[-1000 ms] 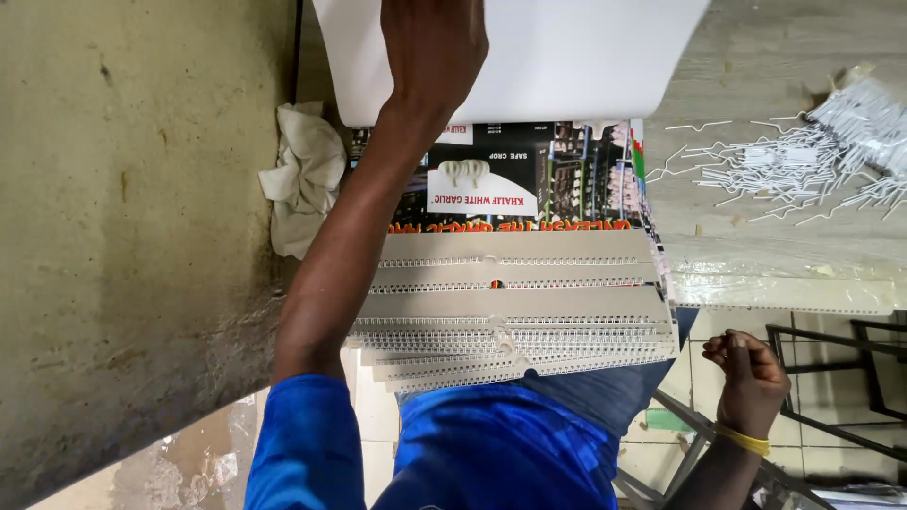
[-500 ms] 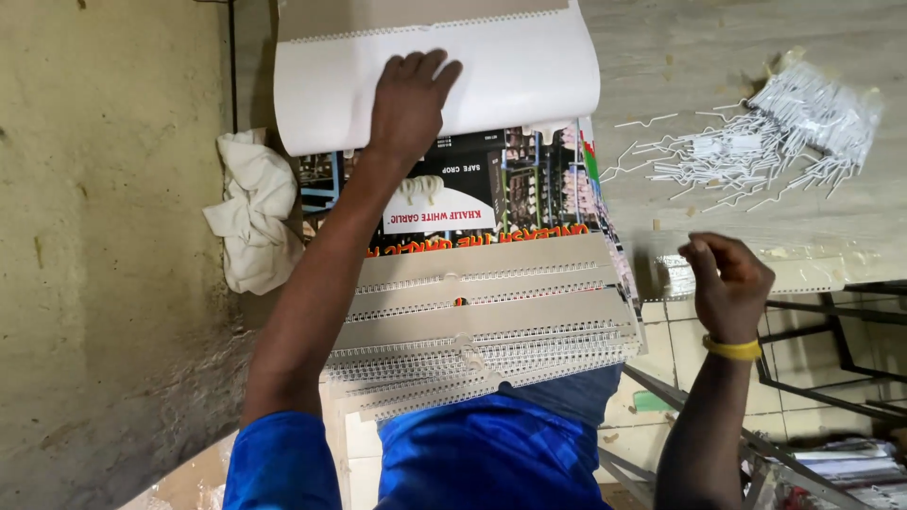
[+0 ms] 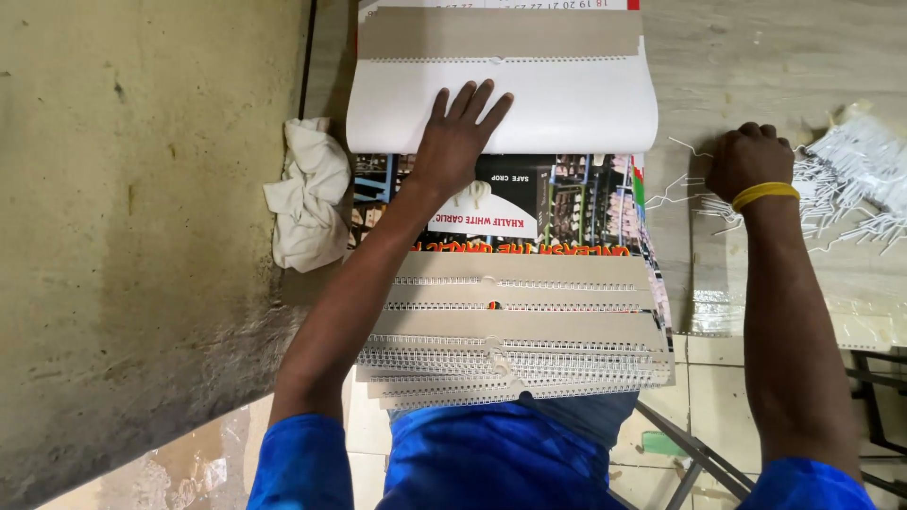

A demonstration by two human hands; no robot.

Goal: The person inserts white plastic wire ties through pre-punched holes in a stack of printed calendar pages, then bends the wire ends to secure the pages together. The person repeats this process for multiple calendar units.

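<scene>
Left hand (image 3: 460,137) flat, fingers spread, pinning the flipped white sheet (image 3: 567,109) so it stays folded back. Right hand (image 3: 748,161) curled among wire hangers (image 3: 694,189); grip can't tell. Bound stack (image 3: 515,340) w/ punched edges below left wrist.

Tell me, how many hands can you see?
2, both the same person's. The left hand lies flat on the curled white sheet above the calendar stack. The right hand rests by the white wire hangers on the table.
</scene>
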